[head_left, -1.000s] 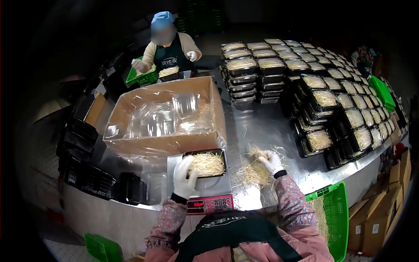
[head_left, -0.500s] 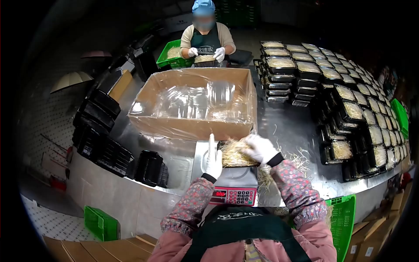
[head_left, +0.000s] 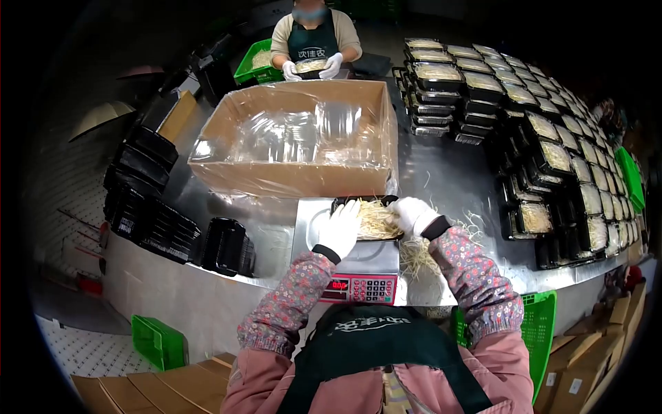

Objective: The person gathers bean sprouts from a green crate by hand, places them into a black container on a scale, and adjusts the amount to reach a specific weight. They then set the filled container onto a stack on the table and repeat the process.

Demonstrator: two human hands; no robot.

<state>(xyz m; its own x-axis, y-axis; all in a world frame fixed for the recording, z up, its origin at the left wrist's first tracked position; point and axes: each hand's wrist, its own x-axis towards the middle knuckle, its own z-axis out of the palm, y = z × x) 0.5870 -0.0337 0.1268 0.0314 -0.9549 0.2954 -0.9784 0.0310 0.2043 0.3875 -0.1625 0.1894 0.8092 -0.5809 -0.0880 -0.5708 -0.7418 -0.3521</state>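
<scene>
A black plastic tray heaped with pale bean sprouts sits on the metal plate of a weighing scale with a red keypad panel. My left hand, white-gloved, lies at the tray's left side with its fingers stretched out over the edge of the sprouts. At the right end of the tray, my right hand, also gloved, has its fingers curled into the sprouts; its fingertips are partly hidden. Loose sprouts lie on the table just below my right hand.
Ahead stands a cardboard box lined with clear plastic. Stacked filled trays crowd the right; empty black trays line the left. Across the table a co-worker holds a tray. A green crate is near my right side.
My left hand has gone from upright beside the tray to lying over its left side. My right hand stays at the sprouts' right end. The whole view has shifted slightly.
</scene>
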